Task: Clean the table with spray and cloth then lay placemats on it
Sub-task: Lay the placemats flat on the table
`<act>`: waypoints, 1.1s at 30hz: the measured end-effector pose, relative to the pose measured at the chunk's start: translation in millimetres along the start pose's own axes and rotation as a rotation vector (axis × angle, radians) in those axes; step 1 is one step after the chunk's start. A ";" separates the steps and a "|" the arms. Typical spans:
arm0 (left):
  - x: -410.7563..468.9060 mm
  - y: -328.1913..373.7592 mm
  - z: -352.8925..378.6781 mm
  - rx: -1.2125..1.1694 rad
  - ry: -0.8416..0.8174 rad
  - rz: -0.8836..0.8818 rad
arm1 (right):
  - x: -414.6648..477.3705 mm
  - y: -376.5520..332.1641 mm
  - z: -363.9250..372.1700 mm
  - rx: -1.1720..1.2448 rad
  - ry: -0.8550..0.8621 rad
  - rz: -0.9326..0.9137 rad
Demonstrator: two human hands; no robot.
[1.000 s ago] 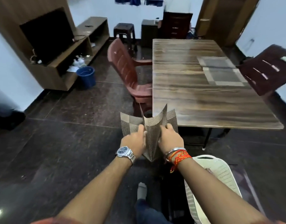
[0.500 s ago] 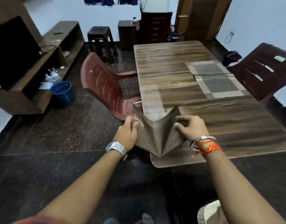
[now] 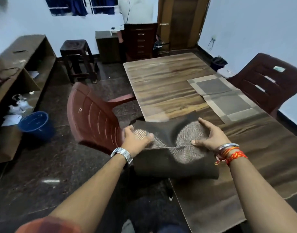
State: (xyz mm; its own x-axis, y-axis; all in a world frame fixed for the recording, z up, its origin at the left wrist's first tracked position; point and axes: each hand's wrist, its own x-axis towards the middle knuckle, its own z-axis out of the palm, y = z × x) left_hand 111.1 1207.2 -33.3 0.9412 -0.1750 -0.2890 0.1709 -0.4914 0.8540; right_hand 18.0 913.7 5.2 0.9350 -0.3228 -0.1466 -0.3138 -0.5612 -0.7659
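Observation:
A brown woven placemat point(image 3: 173, 145) lies half unfolded over the near left edge of the wooden table point(image 3: 169, 81), still bowed in the middle. My left hand point(image 3: 136, 140) grips its left edge, thumb on top. My right hand point(image 3: 210, 135) presses on its right side with fingers spread. Two grey-and-beige placemats point(image 3: 223, 96) lie flat along the table's right side. No spray or cloth is in view.
A reddish plastic chair point(image 3: 94, 118) stands close to the table's left edge, beside my left hand. A dark brown chair point(image 3: 268, 83) stands at the right. On the floor to the left sit a blue bucket point(image 3: 35, 123) and a low wooden shelf unit point(image 3: 18, 78). A dark stool point(image 3: 77, 59) stands beyond.
I have stepped up to the table. The folded placemat has come down from mid-air onto the table's left edge and my hands have spread apart, opening it.

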 end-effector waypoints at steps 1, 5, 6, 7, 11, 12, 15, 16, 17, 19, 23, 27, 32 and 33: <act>9.7 -1.0 -3.9 -0.005 -0.068 0.033 | 9.5 -4.2 4.1 -0.025 0.037 -0.012; 43.4 -7.7 -10.5 -0.069 -0.176 0.176 | 45.9 -15.0 6.3 -0.077 0.063 -0.014; 53.7 -6.9 -11.9 -0.082 -0.173 0.198 | 59.1 -18.1 5.0 -0.088 0.059 -0.001; 64.7 -5.7 -13.6 -0.083 -0.183 0.214 | 74.2 -20.5 3.2 -0.094 0.051 0.014; 112.6 7.4 -20.4 -0.080 -0.166 0.202 | 139.1 -34.5 -2.5 -0.077 0.030 0.002; 128.1 10.7 -19.1 -0.091 -0.145 0.184 | 158.1 -34.9 -1.6 -0.081 0.047 0.003; 168.6 21.0 -5.5 0.017 -0.120 0.100 | 211.2 -21.7 14.9 -0.282 0.190 0.031; 180.5 24.0 -0.2 0.117 -0.132 0.040 | 225.8 -18.4 24.3 -0.423 0.208 0.058; 191.2 25.3 4.4 0.225 -0.162 -0.032 | 236.2 -17.5 36.4 -0.562 0.179 0.078; 204.6 21.3 12.6 0.424 -0.280 -0.135 | 247.9 -17.6 71.0 -0.717 -0.011 0.084; 218.8 1.7 34.1 0.749 -0.542 -0.127 | 234.1 -9.9 151.7 -0.601 -0.396 0.240; 233.6 -5.2 39.2 0.916 -0.620 -0.113 | 232.6 -11.6 170.8 -0.471 -0.412 0.389; 255.1 2.7 38.5 0.945 -0.662 -0.026 | 263.3 -5.9 158.3 -0.503 -0.404 0.417; 257.4 3.6 39.4 0.938 -0.670 -0.027 | 270.1 -4.8 154.9 -0.515 -0.420 0.418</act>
State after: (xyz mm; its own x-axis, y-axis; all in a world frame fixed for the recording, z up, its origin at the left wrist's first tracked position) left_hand 342.5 1126.7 -121.6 0.5489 -0.4349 -0.7138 -0.3599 -0.8937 0.2678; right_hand 297.7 947.2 -127.7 0.6746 -0.3274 -0.6616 -0.5941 -0.7728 -0.2234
